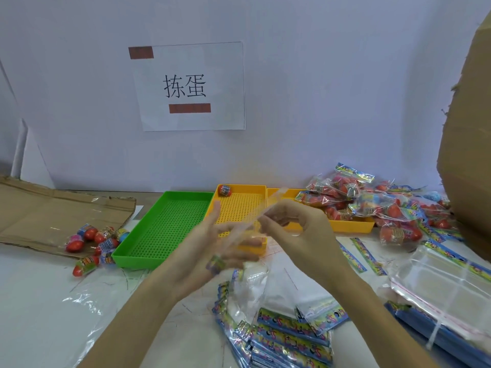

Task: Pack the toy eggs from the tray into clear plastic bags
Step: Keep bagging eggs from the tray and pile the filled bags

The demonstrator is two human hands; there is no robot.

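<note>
Nearest, under both forearms, a stack of flat printed-header bags lies fanned out, handy to draw the next one from. Above it the left hand and right hand meet over a clear plastic bag; the right pinches its upper edge between thumb and curled fingers, while the left, blurred, lies under it with fingers mostly extended, and something small and coloured shows at its palm, too smeared to name. This looks like opening the bag's mouth ready for filling. Just beyond the fingers sits a yellow tray with a single toy egg in its far corner; the green tray beside the left hand holds nothing. Further left, loose toy eggs lie by flattened cardboard. Beyond the right hand, filled bags of eggs are heaped over a second yellow tray, and larger clear bags lie right of that wrist.
</note>
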